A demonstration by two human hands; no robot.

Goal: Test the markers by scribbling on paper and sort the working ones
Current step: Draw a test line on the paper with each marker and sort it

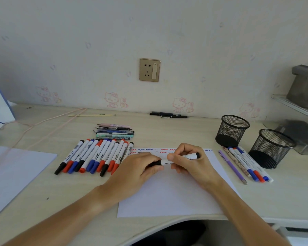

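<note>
A white marker with black ends (192, 156) lies level above the white paper (171, 192), held between both hands. My left hand (140, 167) grips its black cap end. My right hand (188, 160) curls round the barrel. The top of the paper carries red, blue and black scribbles (149, 150). Left of the paper lies a row of several red, blue and black markers (94, 155). Right of the paper lies a smaller group of pens and markers (245, 164).
Two black mesh pen cups (231, 130) (270, 148) stand at the right. A bunch of thin pens (114, 132) lies behind the marker row, and black pens (169, 114) lie by the wall. Another white sheet (16, 171) is at the left, with a pink cable (43, 125) behind it.
</note>
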